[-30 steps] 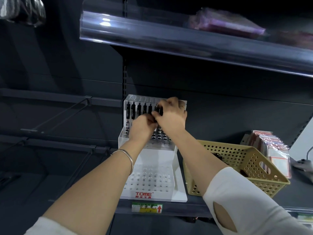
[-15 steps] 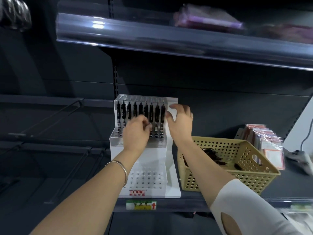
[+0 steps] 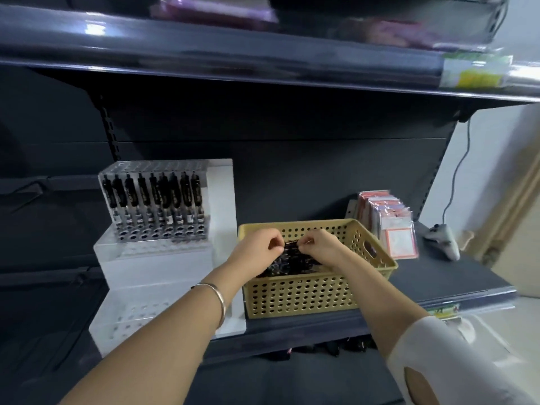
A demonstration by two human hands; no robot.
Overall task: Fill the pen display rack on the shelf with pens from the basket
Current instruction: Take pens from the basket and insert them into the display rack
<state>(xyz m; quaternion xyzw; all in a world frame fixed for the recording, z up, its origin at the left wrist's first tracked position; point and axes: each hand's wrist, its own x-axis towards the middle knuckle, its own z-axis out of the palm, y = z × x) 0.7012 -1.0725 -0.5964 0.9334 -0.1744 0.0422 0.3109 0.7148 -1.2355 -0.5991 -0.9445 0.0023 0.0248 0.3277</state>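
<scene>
A white stepped pen display rack stands on the dark shelf at the left. Its top tier holds a row of several black pens standing upright; the lower tiers show bare holes. To its right sits a yellow perforated basket with a heap of black pens inside. Both my hands are in the basket. My left hand and my right hand each pinch black pens at the top of the heap, fingertips almost meeting.
Packets with red-and-white labels stand behind the basket at the right. A white corded device lies on the shelf at the far right. An upper shelf overhangs the rack. Dark items lie under the shelf edge.
Both hands left the rack's top tier and moved right and down into the basket, where they now pinch pens. My view has swung to the right.
</scene>
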